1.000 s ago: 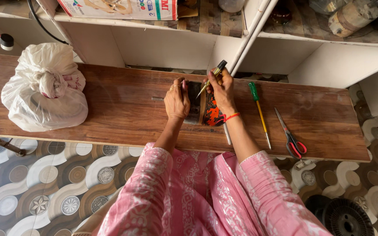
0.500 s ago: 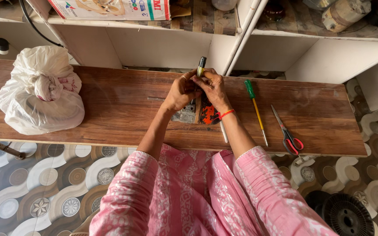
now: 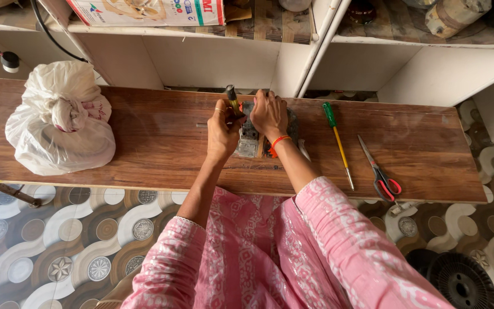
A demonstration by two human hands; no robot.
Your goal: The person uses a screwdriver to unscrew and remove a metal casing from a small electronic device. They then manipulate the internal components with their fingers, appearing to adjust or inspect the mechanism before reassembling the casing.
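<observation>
The person in the pink patterned sleeves leaned over the wooden bench (image 3: 144,143), both hands close together at the upper middle of the frame. The left hand (image 3: 223,133) was curled around a small screwdriver (image 3: 232,98) with a dark and yellow handle, held almost upright, its top poking out above the fingers. The right hand (image 3: 269,114) lay palm down with fingers spread over a small grey metal part (image 3: 248,143), pressing on it; an orange band showed at that wrist, and I could not tell what the part was, since the hands covered most of it. The part sat on the bench near its far edge, just below the white shelving (image 3: 212,57).

To the right of the hands lay a long screwdriver with a green handle (image 3: 337,137), its shaft pointing toward the lower right. Further right, apart from it, red-handled scissors (image 3: 379,171) lay closed near the bench's front edge. At the left of the frame a knotted white plastic bag (image 3: 58,123) sat on the bench, well apart from the hands. Patterned floor tiles (image 3: 58,246) showed below the bench
</observation>
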